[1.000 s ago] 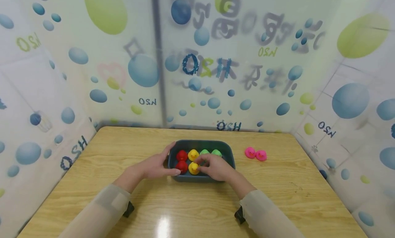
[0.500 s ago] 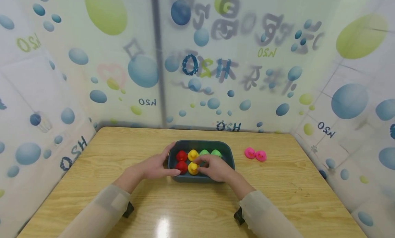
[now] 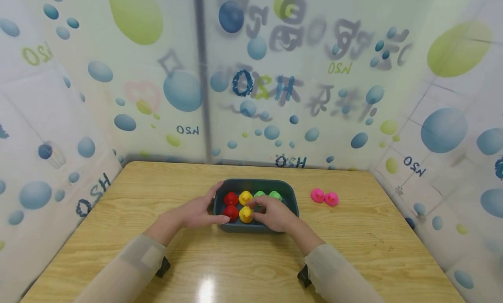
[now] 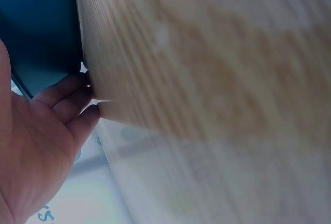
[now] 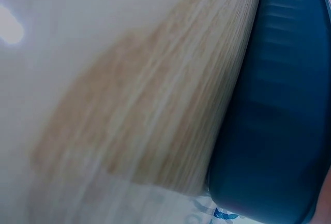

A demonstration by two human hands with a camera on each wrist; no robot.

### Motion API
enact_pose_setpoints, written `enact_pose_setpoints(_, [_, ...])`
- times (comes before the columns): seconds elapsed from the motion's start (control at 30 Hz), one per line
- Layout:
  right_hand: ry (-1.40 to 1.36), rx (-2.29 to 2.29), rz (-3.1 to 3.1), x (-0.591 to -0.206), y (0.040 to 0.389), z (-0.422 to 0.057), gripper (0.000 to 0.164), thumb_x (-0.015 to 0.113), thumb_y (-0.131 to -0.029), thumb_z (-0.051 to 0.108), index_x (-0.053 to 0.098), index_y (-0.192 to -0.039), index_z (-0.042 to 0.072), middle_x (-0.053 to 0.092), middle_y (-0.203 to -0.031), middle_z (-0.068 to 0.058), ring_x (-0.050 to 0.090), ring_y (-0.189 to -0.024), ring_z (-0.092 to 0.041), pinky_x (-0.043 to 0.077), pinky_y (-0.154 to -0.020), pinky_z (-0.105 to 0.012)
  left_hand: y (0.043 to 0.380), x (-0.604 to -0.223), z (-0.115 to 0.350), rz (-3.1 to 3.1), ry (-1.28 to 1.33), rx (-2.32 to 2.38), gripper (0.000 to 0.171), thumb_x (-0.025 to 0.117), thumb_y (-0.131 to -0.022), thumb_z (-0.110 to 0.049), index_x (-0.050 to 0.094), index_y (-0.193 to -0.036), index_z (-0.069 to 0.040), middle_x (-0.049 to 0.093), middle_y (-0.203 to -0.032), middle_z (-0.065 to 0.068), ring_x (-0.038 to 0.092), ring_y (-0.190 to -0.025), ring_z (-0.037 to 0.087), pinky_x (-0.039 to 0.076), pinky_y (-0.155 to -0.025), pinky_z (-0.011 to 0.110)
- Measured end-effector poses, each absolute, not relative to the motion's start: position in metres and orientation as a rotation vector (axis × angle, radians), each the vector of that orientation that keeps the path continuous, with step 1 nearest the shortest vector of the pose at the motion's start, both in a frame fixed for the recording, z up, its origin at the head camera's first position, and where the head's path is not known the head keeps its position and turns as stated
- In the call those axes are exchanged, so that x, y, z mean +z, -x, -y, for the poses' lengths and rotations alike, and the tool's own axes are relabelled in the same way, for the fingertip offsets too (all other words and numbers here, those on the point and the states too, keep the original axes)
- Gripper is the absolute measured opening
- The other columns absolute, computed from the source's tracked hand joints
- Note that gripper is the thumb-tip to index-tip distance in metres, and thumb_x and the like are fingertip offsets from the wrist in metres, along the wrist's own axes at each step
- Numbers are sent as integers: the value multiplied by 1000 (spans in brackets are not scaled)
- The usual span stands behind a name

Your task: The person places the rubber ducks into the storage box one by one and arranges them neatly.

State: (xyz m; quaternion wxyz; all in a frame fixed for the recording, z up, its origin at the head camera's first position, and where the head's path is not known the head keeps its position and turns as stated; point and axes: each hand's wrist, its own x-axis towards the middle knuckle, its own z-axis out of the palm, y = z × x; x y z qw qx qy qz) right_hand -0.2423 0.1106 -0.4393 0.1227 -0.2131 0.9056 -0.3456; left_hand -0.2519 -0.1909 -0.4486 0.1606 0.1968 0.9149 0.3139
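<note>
A dark blue plastic box (image 3: 288, 185) sits on the table, with rubber ducks inside. My left hand (image 3: 196, 211) holds its left end, thumb along the front rim; in the left wrist view the fingers (image 4: 77, 100) touch the wall. My right hand (image 3: 275, 212) reaches over the front rim, thumb and forefinger pinching the front yellow rubber duck (image 3: 245, 215). Left of it are two red ducks (image 3: 231, 213). Behind is another yellow duck (image 3: 245, 197). Two green ducks (image 3: 275, 194) are partly hidden by the right hand.
Two pink rubber ducks (image 3: 325, 197) stand side by side on the wooden table (image 3: 353, 246), right of the box. Pale curtains (image 3: 251, 132) with blue and green spots enclose the table's back and sides.
Both hands keep their places at the box, and the ducks inside stay where they were. The view has shifted very slightly.
</note>
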Motion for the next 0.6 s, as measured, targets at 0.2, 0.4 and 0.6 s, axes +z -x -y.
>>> enact_pose_setpoints(0.2, [648, -1050, -2666, -439, 242, -111, 29, 74, -106, 18, 74, -136, 18, 75, -135, -1, 71, -104, -17, 64, -99, -43, 252, -449, 191, -2617, -561, 883, 119, 73, -95, -72, -2, -178, -29, 49, -166, 29, 57, -146, 47, 42, -124, 68])
enact_pose_setpoints(0.4, [772, -1190, -2725, -439, 239, -117, 23, 74, -106, 16, 77, -128, 15, 77, -125, -4, 70, -97, -14, 61, -89, -30, 252, -448, 191, -2617, -556, 887, 119, 73, -95, -72, -1, -178, -30, 48, -168, 28, 57, -147, 47, 42, -124, 68])
enact_pose_setpoints(0.6, [807, -1260, -2724, -437, 233, -132, 21, 74, -106, 20, 77, -126, 14, 77, -122, -2, 70, -96, -12, 59, -85, -24, 252, -448, 190, -2607, -543, 896, 118, 74, -95, -70, 0, -178, -31, 46, -170, 27, 54, -149, 47, 41, -125, 68])
